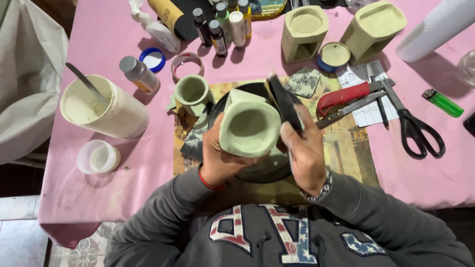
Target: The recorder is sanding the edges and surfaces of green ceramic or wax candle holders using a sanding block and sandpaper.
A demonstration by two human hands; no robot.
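Head view | left hand (217,157) grips green pot (249,127) tilted, mouth up, over dark plate (262,170) so grit likely lands there | right hand (303,151) pinches dark sanding sheet (284,101) against pot's side | scissors (413,123), bottles (222,22) well apart

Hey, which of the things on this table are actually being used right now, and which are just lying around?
In use:
left hand holding pale green cast pot
right hand holding dark sanding sheet
black dish underneath

Lying about:
scissors
green lighter
paint bottles
white tub
red-handled cutter
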